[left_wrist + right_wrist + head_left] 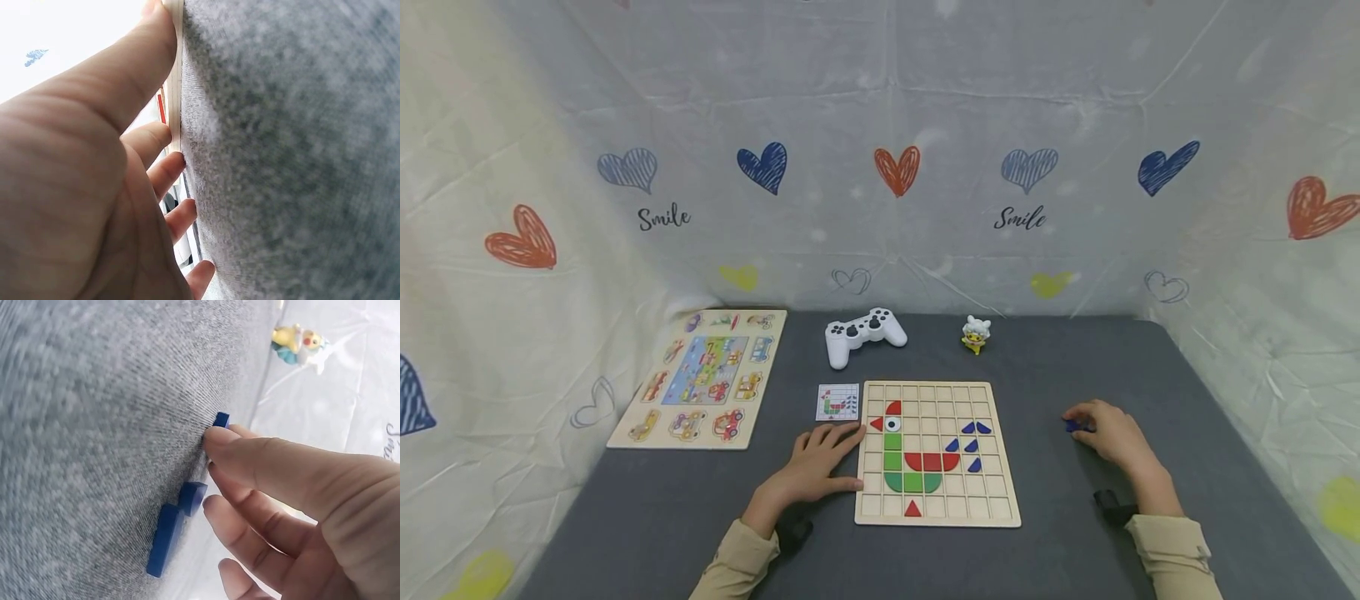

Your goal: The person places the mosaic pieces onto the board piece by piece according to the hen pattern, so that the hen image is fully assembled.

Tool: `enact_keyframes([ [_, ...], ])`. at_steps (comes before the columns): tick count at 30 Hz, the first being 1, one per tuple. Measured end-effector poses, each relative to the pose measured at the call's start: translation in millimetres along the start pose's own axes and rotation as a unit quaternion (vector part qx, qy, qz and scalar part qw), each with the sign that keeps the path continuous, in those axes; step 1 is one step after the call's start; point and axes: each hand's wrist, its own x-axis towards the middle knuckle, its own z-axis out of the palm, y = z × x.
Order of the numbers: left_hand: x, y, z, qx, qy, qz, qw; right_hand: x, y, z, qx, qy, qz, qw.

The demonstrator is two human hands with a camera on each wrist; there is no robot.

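Note:
A wooden grid board point(955, 510) lies on the table, with red, green and blue pieces and an eye piece forming a bird-like shape. My left hand point(820, 467) is spread at its left edge, thumb and index fingertip touching the rim; the left wrist view shows this board edge point(176, 81) up close. To the right of the board, my right hand point(1108, 433) pinches a small blue puzzle piece point(222, 419) between thumb and index finger, its outline mostly hidden. Two more blue pieces, one short point(192, 498) and one longer point(165, 540), lie on the cloth beside these fingers.
A small pattern card point(837, 402) lies left of the board. Farther left is a wooden vehicle puzzle point(700, 421). A white game controller point(865, 333) and a small figurine point(975, 335) stand behind the board, before a heart-printed curtain point(887, 242).

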Motion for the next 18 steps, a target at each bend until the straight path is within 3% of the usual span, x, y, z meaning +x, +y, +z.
enact_keyframes([
  [11, 1.4, -2.7, 3.8, 0.004, -0.005, -0.008, 0.9999, 0.9, -1.2, 7.9, -0.031, 0.041, -0.006, 0.9987],
  [18, 1.8, -3.6, 4.7, -0.001, -0.004, -0.007, 1.0, 2.5, -7.5, 10.2, 0.013, 0.035, -0.014, 0.9992],
])
